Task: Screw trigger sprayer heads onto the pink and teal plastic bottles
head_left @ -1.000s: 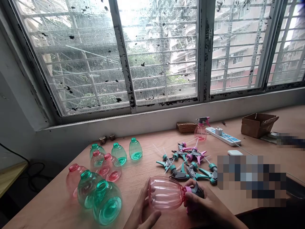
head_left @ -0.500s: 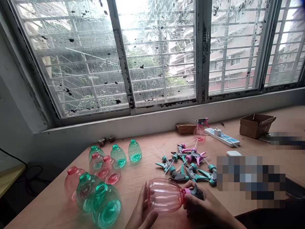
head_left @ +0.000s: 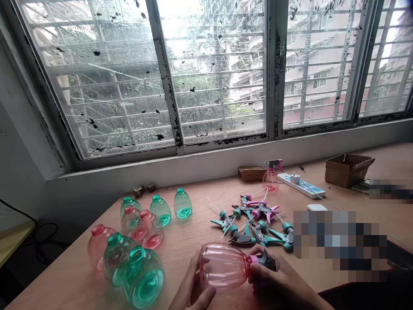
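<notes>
the pink bottle (head_left: 223,265) lies on its side above the near part of the table (head_left: 193,228), its base toward 9 o'clock and its neck toward 3. the left hand (head_left: 195,286) is cupped round the base, thumb at the lower edge. the right hand (head_left: 279,273) is clamped on the head (head_left: 266,260), a dark one with a pink collar that sits on the neck. the hands are apart, the bottle between them.

from the bottle, loose sprayers (head_left: 254,221) lie in a heap at 1 o'clock, some teal and dark, some pink and dark, their thin tubes sticking out. past them, a full spray bottle (head_left: 271,181) stands upright, with a small carton (head_left: 251,173) just beside it on its 9 o'clock side. the power strip (head_left: 301,186), a white plug in it, and the open box (head_left: 348,171) are toward 2 o'clock.

between 9 and 11 o'clock stand green bottles (head_left: 144,280) and headless pink ones (head_left: 150,230), all upright and open at the neck. at 3 o'clock, a pixelated patch hides part of the table.
</notes>
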`<state>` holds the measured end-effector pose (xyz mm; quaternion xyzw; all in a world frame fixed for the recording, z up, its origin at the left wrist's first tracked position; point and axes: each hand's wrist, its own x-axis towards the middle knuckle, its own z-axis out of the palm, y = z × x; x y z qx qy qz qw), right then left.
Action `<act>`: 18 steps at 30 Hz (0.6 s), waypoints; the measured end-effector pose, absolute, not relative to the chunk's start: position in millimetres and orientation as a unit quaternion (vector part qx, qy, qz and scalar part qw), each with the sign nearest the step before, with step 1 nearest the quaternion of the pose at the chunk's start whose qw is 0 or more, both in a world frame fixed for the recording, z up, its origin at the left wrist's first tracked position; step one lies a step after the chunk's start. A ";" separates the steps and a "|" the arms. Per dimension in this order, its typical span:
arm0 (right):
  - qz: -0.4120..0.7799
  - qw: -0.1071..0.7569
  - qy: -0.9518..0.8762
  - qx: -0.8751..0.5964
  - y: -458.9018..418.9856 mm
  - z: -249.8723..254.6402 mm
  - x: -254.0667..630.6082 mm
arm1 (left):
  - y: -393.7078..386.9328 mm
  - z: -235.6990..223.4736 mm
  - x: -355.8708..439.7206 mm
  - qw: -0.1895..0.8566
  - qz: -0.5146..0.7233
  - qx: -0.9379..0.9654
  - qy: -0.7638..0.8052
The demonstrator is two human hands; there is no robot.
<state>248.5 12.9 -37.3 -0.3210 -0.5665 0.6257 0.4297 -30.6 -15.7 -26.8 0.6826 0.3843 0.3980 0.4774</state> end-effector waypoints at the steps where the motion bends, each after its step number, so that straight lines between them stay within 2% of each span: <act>1: 0.626 0.429 -0.566 -0.321 12.9 -37.2 248.4 | -14.5 -30.3 -30.6 0.475 0.405 0.685 0.377; 8: 0.612 0.427 -0.581 -0.326 15.1 -38.8 249.0 | -12.0 -44.8 -32.6 0.412 0.445 0.701 0.376; 18: 0.619 0.431 -0.574 -0.318 15.1 -38.8 248.0 | -15.3 -41.1 -25.6 0.436 0.434 0.688 0.386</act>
